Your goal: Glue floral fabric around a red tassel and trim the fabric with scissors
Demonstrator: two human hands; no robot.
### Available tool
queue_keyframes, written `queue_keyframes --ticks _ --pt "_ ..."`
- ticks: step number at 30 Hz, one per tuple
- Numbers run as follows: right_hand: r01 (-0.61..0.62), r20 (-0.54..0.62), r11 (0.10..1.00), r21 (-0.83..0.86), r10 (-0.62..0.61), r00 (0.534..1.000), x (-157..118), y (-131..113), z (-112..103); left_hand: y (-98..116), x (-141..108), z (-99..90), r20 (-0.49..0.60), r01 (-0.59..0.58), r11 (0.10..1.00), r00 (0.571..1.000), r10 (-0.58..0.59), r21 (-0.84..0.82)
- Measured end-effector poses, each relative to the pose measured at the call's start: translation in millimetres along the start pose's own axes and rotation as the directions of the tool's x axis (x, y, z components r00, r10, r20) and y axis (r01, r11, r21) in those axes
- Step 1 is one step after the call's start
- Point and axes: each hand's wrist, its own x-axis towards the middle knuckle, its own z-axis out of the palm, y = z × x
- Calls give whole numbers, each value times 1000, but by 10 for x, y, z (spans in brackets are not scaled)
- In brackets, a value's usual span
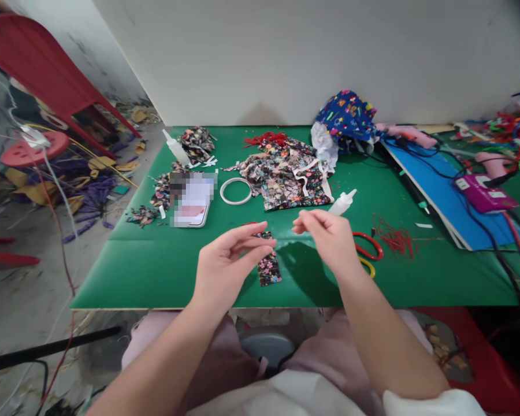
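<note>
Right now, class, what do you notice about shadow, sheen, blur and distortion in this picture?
Head view: a soft dark shadow lies on the green table below the right hand; head view: a faint pale sheen towards the table's left; head view: the red chair near the left edge looks stretched and slightly soft; head view: blocky pixels hide much of the phone.

We're on one head-worn camera, looking forward and down, over the lap (329, 346) to the close green table (156, 266), pale wall (242, 58) beyond.

Red chair (47, 69) stands left of green table (134, 271)
</note>
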Motion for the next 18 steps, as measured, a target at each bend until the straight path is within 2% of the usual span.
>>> queue_keyframes --ticks 2,3,5,6,7,10,13,16,18 --pt "-152 73 974 169 142 987 84 98 -86 -15 150 -13 -15 -42 996 999 43 74" --pt "-292 153 898 329 255 955 120 141 -122 -28 236 -23 -10 -70 990 997 71 121" --pt "-482 308 690 539 371 876 168 210 -166 -49 414 -47 21 -126 965 992 125 232" --pt "-530 360 612 587 388 848 179 235 -174 -55 501 -58 40 -157 941 988 153 298" --pt "-541 378 587 602 388 841 182 255 -171 -57 582 -69 63 -183 911 983 172 370" --pt "-510 345 628 588 376 860 151 298 -117 -67 781 -93 106 -206 833 979 177 513" --pt "-434 241 696 572 363 900 104 325 -40 -137 908 -128 165 -224 791 974 157 570" --pt "-359 151 764 536 332 931 81 338 21 -269 961 -214 270 -269 732 955 120 626" --pt "-324 127 807 494 301 945 79 351 50 -353 955 -292 375 -319 686 924 72 654"
